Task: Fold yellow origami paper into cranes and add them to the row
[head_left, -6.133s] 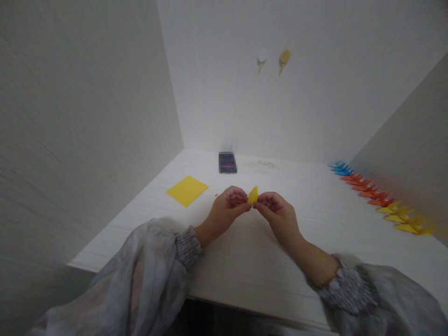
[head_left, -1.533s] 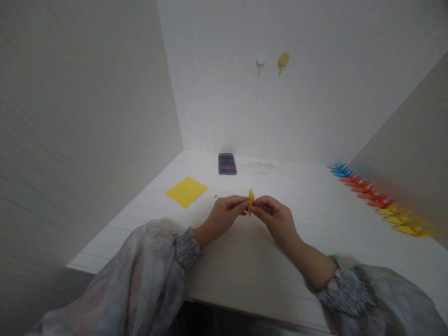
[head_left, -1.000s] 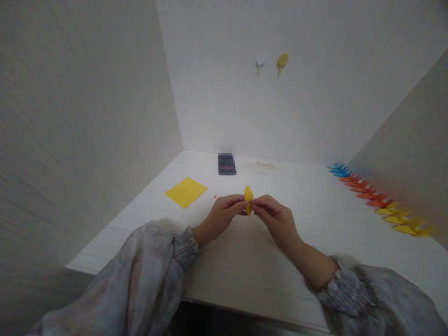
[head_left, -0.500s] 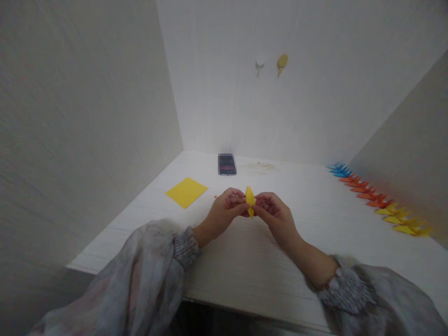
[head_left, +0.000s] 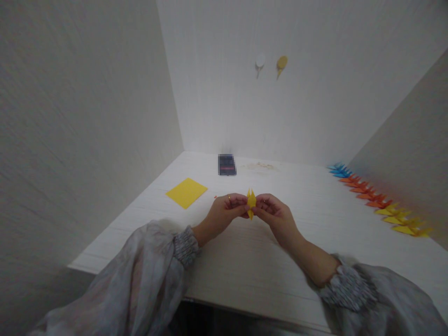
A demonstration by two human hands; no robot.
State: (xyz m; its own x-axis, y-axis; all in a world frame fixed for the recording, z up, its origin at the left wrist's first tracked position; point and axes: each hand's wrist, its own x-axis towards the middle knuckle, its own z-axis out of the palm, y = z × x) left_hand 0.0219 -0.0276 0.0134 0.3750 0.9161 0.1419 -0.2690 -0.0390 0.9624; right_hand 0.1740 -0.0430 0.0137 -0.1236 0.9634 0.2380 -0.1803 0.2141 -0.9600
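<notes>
A small piece of folded yellow origami paper (head_left: 251,201) stands upright between my two hands, narrow at its top and bottom, with split points at the top. My left hand (head_left: 229,208) pinches it from the left, thumb toward me and fingers behind. From the other side my right hand (head_left: 275,211) grips it the same way. Fingertips cover part of its middle. Left of my left hand, yellow square paper (head_left: 186,192) lies flat on the white table (head_left: 224,270).
Folded paper cranes stand in a row along the right wall: blue ones (head_left: 339,170), orange ones (head_left: 366,190) and yellow ones (head_left: 402,219). A dark, blurred-out phone-like object (head_left: 227,165) lies near the back wall. Two hooks (head_left: 260,60) are on that wall.
The folded yellow paper has turned slightly in my fingers, and its top now shows separated points. Both hands keep nearly the same place.
</notes>
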